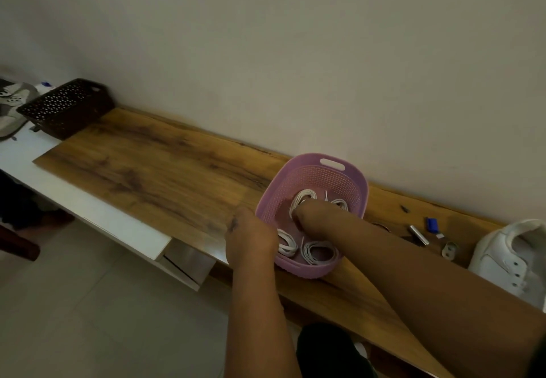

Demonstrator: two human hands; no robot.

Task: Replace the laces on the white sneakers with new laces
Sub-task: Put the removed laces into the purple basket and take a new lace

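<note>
Reaching into the purple basket [359, 181], your right hand [310, 215] curls among coiled white laces [319, 252]; whether it pinches one, cannot tell. Left hand [251, 237] grips the near-left rim. Risk: coils tangling, two lifting together. White sneaker [508, 256] waits far right.

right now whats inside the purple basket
Inside the purple basket lie coiled white laces, at least four bundles. The right hand reaches in among them and the left hand holds the near rim, so both cover part of the contents.
</note>
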